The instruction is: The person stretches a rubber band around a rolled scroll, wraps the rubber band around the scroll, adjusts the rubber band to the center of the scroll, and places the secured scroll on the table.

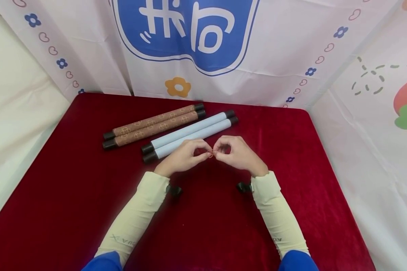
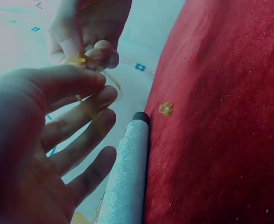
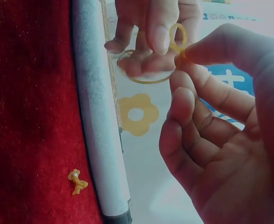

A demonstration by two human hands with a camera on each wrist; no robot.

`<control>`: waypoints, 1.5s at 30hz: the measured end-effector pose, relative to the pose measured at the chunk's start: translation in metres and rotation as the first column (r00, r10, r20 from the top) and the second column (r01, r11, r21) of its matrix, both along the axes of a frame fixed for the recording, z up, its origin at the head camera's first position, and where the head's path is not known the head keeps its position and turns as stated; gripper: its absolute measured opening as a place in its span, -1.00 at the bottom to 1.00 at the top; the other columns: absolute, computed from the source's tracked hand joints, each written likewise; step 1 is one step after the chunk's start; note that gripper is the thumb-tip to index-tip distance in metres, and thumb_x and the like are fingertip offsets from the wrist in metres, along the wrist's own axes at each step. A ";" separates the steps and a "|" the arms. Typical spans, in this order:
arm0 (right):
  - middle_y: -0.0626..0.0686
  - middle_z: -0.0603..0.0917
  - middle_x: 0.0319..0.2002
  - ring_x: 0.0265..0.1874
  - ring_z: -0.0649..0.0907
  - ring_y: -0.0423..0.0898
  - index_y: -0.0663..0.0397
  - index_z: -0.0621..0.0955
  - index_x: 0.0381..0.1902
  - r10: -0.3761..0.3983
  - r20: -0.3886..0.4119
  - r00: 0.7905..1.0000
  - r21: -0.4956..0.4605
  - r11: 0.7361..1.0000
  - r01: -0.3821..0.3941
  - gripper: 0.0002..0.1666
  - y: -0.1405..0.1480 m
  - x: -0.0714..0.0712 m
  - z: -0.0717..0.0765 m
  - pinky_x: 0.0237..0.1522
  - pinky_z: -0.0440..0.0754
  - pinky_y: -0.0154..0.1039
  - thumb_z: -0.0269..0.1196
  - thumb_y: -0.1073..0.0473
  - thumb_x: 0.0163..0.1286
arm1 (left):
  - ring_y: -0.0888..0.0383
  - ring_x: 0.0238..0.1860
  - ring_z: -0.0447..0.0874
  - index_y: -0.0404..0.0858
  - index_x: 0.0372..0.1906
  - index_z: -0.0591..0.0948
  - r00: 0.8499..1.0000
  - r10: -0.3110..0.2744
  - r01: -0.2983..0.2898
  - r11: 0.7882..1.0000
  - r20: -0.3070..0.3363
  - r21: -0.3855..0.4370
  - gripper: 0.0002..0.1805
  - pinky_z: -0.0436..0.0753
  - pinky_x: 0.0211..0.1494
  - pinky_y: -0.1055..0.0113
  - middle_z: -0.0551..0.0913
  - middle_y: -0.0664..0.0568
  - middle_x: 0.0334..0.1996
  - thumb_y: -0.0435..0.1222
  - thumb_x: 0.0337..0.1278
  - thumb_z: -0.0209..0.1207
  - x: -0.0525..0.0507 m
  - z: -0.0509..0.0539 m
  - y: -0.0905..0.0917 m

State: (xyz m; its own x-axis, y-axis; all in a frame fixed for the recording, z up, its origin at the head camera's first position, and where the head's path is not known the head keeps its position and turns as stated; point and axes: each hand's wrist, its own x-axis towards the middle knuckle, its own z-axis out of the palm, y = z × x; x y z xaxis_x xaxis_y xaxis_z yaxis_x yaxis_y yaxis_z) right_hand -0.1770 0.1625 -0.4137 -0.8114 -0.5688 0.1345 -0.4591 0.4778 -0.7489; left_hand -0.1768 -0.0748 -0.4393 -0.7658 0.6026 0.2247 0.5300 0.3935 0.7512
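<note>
Blue sleeves (image 1: pixel 103 261) nearest the head camera, leading into pale arm covers (image 1: pixel 135 222) on both forearms. Yellow band (image 3: pixel 184 36) located between the fingertips of the two hands, above the red worktop (image 1: pixel 308 169) and just beside the pale blue rolls (image 1: pixel 189 130).

Hold: left hand (image 1: pixel 184 154) and right hand (image 1: pixel 239 153) each pinch the band between thumb and fingertips. Presumed reason: band is thin and limp, so fingertip control suits it better than a full grasp. Small loop stands above the right thumb; a wider loop passes by the left fingers, around or merely beside them cannot be told.

Placement: pale blue rolls and brown patterned rolls (image 1: pixel 156 128) lie in side-by-side pairs, perhaps so neighbours steady each other. Small yellow tangle (image 3: pixel 77 182) rests on the worktop near a blue roll.

Pose: forearms converge, fingertips meeting. Left hand's spare fingers extend loosely; right hand's curl palmward.
</note>
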 end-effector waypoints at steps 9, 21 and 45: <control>-0.07 0.66 -0.47 -0.45 0.62 -0.15 -0.04 0.66 -0.45 -0.081 -0.100 0.992 0.032 0.996 0.084 -0.85 0.004 -0.004 0.004 -0.33 0.62 -0.27 0.41 0.24 0.29 | 0.14 -0.13 0.70 -0.25 -0.10 0.77 0.994 0.104 -0.104 0.995 0.021 0.006 -0.86 0.68 -0.01 0.14 0.81 0.00 -0.18 -0.29 0.48 0.26 -0.004 0.008 -0.014; -0.03 0.66 -0.48 -0.48 0.60 -0.14 0.01 0.65 -0.47 -0.145 -0.124 0.982 0.088 0.984 0.156 -0.85 0.003 -0.007 -0.002 -0.35 0.60 -0.26 0.37 0.26 0.31 | 0.16 -0.25 0.72 -0.25 -0.12 0.79 0.976 0.216 -0.216 0.976 -0.002 0.021 -0.83 0.69 -0.14 0.26 0.83 0.01 -0.25 -0.24 0.48 0.27 -0.004 0.015 -0.019; 0.00 0.86 -0.09 -0.14 0.78 -0.13 0.11 0.81 0.00 -0.061 -0.082 0.995 0.074 0.995 0.067 -0.77 -0.012 0.005 0.002 -0.01 0.77 -0.07 0.38 0.16 0.47 | 0.15 -0.32 0.75 -0.23 -0.21 0.81 0.957 0.290 -0.290 0.957 0.025 0.010 -0.83 0.72 -0.15 0.21 0.82 0.01 -0.38 -0.24 0.44 0.29 -0.003 0.016 -0.017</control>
State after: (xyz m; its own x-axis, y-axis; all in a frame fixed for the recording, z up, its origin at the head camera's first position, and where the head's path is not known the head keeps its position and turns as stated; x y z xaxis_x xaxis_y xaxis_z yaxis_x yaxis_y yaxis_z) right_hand -0.1720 0.1506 -0.4121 -0.8348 -0.5274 0.1581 -0.4824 0.5622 -0.6717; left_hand -0.1798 -0.0915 -0.4238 -0.9122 0.3511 0.2111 0.3770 0.5177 0.7680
